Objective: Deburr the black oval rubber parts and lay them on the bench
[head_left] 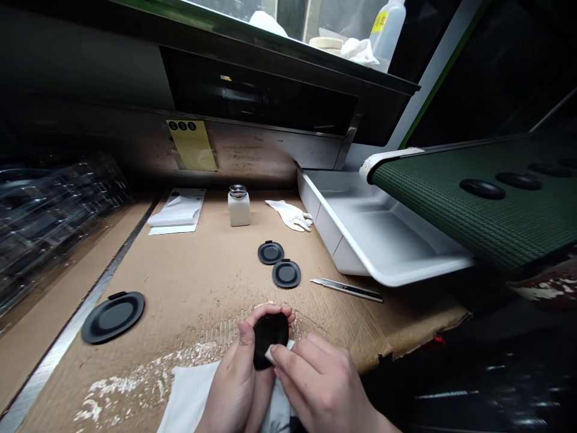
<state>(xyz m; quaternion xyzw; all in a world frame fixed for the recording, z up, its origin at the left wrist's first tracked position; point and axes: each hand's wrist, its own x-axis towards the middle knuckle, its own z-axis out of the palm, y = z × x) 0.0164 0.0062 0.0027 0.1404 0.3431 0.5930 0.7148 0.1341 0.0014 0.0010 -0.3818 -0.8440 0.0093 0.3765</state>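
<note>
My left hand point(234, 376) is wrapped round a black rounded plastic cover point(271, 334), its dark face turned up toward me. A small white wiping cloth point(269, 355) is pinched in my right hand point(320, 379), and its tip touches the cover's lower right part. Most of that cloth is hidden by my fingers. Beyond my hands lie two similar black covers, one farther point(271, 252) and one nearer point(286, 273). A larger black cover point(113, 317) rests at the left.
A utility knife point(347, 289) lies right of the small covers. Farther back are a white glove point(291, 215), a dispenser bottle point(238, 207) and papers point(178, 210). A white tray point(347, 240) sits under a green conveyor belt point(433, 186) carrying black parts. Clear plastic trays point(54, 210) are stacked left.
</note>
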